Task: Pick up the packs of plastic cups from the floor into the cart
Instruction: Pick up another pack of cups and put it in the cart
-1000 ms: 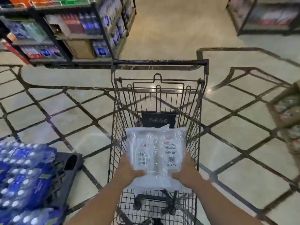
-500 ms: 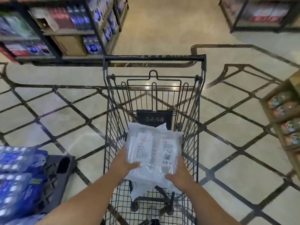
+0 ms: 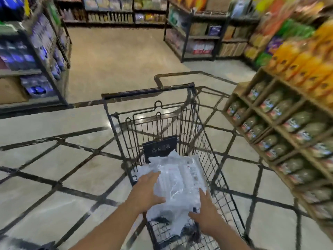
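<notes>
Two packs of plastic cups [image 3: 177,179], wrapped in clear film, are being held inside the wire cart [image 3: 212,159], their long axis running toward twelve o'clock. The left hand [image 3: 146,191] is being pressed flat at nine o'clock, fingers spread; the right hand [image 3: 204,212] is being laid open at five o'clock. Label print is blurred beyond reading.

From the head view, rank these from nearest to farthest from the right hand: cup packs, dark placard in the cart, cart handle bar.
1. Cup packs: touching the right hand, in the cart basket.
2. Dark placard: beyond the packs, on the cart's far panel.
3. Cart handle bar: farthest, across the far end.
</notes>
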### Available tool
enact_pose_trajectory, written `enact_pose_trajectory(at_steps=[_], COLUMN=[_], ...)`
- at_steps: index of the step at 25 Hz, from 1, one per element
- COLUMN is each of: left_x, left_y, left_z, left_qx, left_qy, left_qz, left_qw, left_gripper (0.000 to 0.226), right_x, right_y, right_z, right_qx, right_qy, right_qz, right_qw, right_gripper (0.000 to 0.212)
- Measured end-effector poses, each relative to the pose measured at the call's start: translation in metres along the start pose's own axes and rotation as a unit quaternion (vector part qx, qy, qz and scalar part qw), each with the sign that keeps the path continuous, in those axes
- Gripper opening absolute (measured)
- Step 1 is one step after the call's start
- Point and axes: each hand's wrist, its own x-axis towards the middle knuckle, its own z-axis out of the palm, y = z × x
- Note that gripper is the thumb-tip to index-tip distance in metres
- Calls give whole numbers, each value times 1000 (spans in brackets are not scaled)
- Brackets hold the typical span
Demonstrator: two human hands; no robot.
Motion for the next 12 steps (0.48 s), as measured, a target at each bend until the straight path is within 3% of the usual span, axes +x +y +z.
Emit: enact_pose_trajectory(at_steps=[5,12], left_x=[-59,-94], left_y=[-40,-51], left_z=[-40,-82], left_qx=[79,217], left_qy=[-30,4], left_qz=[85,85], left_qw=[993,972], left_gripper=[110,99], right_x=[-83,-116], right_y=[-53,-102], right_z=[98,135], right_qx=[-56,-39], right_qy=[46,89], right_qz=[92,146], right_qw=[993,984], right_gripper=[113,100])
